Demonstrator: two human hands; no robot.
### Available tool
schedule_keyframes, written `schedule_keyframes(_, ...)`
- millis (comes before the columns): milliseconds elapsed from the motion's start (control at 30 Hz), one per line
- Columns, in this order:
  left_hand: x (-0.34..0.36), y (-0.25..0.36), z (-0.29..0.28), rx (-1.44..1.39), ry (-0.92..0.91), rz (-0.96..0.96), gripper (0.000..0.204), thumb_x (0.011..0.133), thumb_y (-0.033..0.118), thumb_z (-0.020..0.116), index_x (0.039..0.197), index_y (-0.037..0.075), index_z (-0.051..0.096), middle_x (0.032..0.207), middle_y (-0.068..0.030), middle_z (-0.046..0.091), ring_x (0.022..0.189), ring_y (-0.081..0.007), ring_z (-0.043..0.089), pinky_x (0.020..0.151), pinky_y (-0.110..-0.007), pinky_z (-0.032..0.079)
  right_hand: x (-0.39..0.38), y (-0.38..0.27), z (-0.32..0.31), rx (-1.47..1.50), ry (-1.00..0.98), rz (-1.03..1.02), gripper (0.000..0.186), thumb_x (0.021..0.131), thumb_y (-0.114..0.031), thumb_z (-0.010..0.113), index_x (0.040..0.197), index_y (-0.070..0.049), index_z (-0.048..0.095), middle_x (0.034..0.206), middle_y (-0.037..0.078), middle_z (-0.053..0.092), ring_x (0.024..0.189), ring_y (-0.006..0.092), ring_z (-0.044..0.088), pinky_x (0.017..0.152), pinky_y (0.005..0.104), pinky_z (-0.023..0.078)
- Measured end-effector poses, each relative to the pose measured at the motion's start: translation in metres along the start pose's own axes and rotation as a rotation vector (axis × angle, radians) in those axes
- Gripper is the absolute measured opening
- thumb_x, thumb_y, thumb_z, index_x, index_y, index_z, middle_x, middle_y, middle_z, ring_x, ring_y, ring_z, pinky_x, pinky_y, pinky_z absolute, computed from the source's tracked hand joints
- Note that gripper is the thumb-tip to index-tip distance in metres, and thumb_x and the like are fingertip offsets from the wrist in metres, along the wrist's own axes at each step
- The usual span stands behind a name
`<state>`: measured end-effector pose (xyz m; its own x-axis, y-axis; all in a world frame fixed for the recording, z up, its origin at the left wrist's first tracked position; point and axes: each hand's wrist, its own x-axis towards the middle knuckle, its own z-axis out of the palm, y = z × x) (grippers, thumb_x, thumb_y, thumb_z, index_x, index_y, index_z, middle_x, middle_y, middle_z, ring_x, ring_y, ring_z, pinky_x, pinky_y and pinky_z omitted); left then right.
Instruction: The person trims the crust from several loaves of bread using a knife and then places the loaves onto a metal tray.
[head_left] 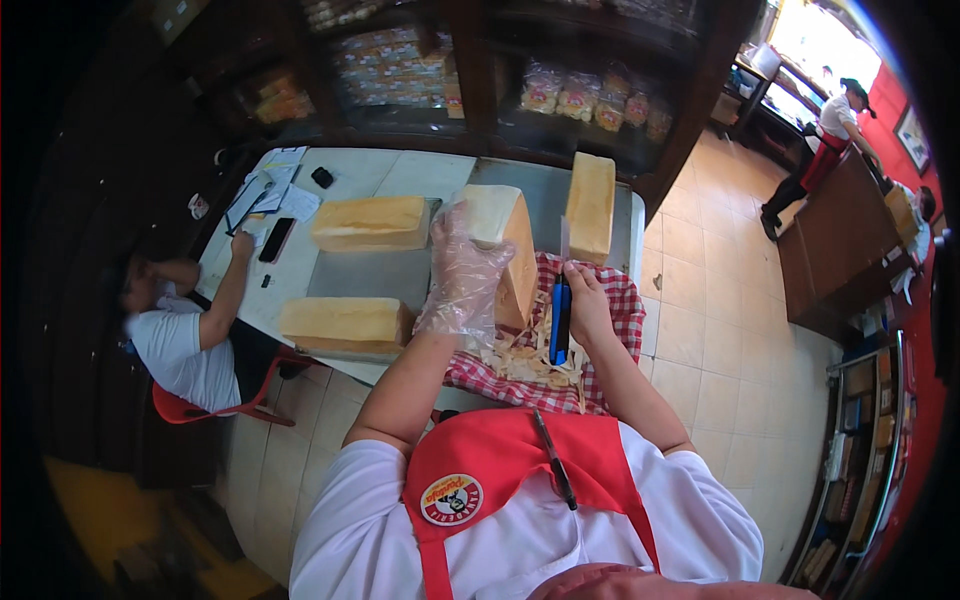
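My left hand (466, 275), in a clear plastic glove, grips the near-left side of a long bread loaf (520, 265). The loaf's top is pale and its right side looks trimmed. In my right hand (590, 305) is a knife (560, 320) with a blue and black handle. Its thin blade points away from me, just right of the loaf and apart from it. Thin strips of crust (535, 362) lie below the loaf on a red and white checked cloth (625, 300).
Another loaf (592, 205) stands at the far right of the table, and two more loaves (370, 222) lie on the left. A phone (277, 240) and papers (292, 170) are near a seated person (195, 345) who is writing. Shelves with bagged goods (580, 97) rise behind.
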<state>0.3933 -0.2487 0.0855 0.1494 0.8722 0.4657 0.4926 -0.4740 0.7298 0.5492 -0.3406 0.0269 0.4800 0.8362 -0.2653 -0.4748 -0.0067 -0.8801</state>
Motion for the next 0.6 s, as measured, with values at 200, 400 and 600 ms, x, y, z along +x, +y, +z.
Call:
schedule_keyframes(200, -0.010, -0.023, 0.007, -0.207, 0.071, 0.105, 0.072, 0.060, 0.017, 0.082, 0.122, 0.003, 0.047, 0.119, -0.0230, 0.047, 0.111, -0.0389, 0.049, 0.096, -0.045, 0.042, 0.022, 0.013, 0.016, 0.273, 0.022, 0.032, 0.018, 0.095, -0.021, 0.055, 0.106, -0.006, 0.057, 0.083, 0.004, 0.059, 0.066, 0.0154, 0.057, 0.057, 0.0292, 0.050)
schedule_keyframes(400, -0.035, -0.006, -0.004, -0.083, 0.144, 0.124, 0.071, 0.061, 0.026, 0.086, 0.121, 0.011, 0.050, 0.121, -0.0215, 0.048, 0.111, -0.0401, 0.052, 0.093, -0.046, 0.045, 0.023, 0.009, 0.046, 0.358, 0.032, -0.038, 0.017, 0.096, -0.018, 0.053, 0.107, -0.005, 0.053, 0.083, 0.003, 0.057, 0.069, 0.0141, 0.058, 0.057, 0.0290, 0.051)
schedule_keyframes(600, -0.037, -0.004, -0.007, -0.091, 0.172, 0.122, 0.069, 0.062, 0.028, 0.086, 0.120, 0.012, 0.052, 0.119, -0.0198, 0.049, 0.112, -0.0385, 0.053, 0.091, -0.044, 0.047, 0.030, 0.014, 0.057, 0.331, 0.071, -0.121, 0.016, 0.096, -0.013, 0.054, 0.107, -0.002, 0.052, 0.094, 0.004, 0.059, 0.083, 0.0136, 0.058, 0.074, 0.0281, 0.051)
